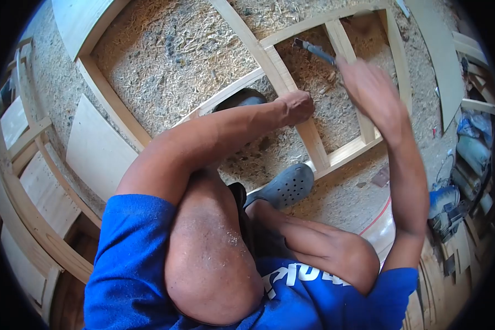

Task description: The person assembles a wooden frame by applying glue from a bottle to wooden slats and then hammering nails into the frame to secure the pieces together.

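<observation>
A pale wooden frame (270, 64) lies flat on the floor (176, 55), which is strewn with shavings, in front of the person. Its long middle rail slants from upper left to lower right; shorter bars divide the right-hand part into open bays. The wood is bare and light yellow, with straight edges and a gently curved outer side at the far right. A grey perforated clog (289, 186) is beside the frame's near edge. The left hand (298, 107) is curled closed on the middle rail; its fingertips are hidden. The right hand (371, 91), slightly blurred, is closed round the near end of a hand tool (319, 52). The slim tool is blue-grey with a dark far end, its long axis pointing up and left over a bay, above the floor.
</observation>
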